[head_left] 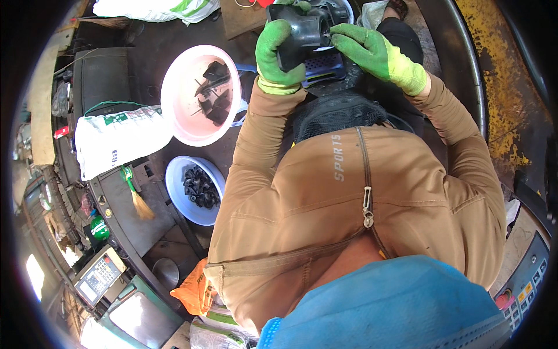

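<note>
Both of my hands wear green-coated gloves with yellow-green cuffs. My left hand (278,57) is closed around the left side of a glossy black moulded plastic part (307,36), which has a raised, hollow section. At the part's right edge, my right hand (372,53) has its fingertips pressed together against it; anything small between them is hidden. Behind the part, a pale tub (350,13) holds more black pieces. A bit of green shows at the top edge, and I cannot tell what it belongs to. Below the hands is a blue perforated plastic basket or stool (323,75).
To the left, a pink basin (168,96) holds several black parts. A light-blue basin (174,200) nearby holds small black pieces. A white sack (119,139), a hand brush (139,200) and a control panel (100,278) lie further left. A yellow, rusted metal surface (494,75) stands at right.
</note>
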### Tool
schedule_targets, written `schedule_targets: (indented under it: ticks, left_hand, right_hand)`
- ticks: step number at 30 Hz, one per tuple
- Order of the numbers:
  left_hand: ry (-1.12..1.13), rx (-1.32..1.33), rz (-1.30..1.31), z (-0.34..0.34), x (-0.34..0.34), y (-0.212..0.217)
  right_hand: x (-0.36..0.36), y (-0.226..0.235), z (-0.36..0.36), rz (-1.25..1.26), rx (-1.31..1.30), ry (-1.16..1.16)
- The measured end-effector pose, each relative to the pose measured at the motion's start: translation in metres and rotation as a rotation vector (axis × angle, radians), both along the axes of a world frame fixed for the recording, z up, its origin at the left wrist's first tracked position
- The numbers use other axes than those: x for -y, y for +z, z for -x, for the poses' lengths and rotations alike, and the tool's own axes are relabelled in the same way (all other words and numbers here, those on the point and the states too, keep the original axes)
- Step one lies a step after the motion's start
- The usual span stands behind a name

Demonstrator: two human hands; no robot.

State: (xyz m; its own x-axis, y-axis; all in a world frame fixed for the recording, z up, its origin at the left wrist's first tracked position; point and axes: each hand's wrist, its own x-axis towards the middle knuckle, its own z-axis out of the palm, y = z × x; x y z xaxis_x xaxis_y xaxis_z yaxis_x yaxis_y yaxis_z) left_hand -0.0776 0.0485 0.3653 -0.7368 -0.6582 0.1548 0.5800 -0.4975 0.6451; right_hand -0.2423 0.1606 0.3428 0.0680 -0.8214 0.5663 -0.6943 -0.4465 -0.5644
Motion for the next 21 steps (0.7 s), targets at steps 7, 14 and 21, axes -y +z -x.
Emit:
schedule_targets:
  ticks: [7, 14, 21]
  left_hand:
    - [0.124, 0.048, 0.375, 0.005, -0.003, 0.017]
    - [0.486, 0.091, 1.056, 0.007, 0.03, 0.0]
    - [0.579, -0.013, 1.339, 0.014, 0.043, -0.002]
  right_hand:
    - [-0.015, 0.035, -0.029, -0.706, 1.004, -0.02]
    - [-0.024, 0.061, -0.031, -0.901, 1.591, 0.232]
    - [-0.005, 0.049, -0.015, -0.685, 1.631, 0.114]
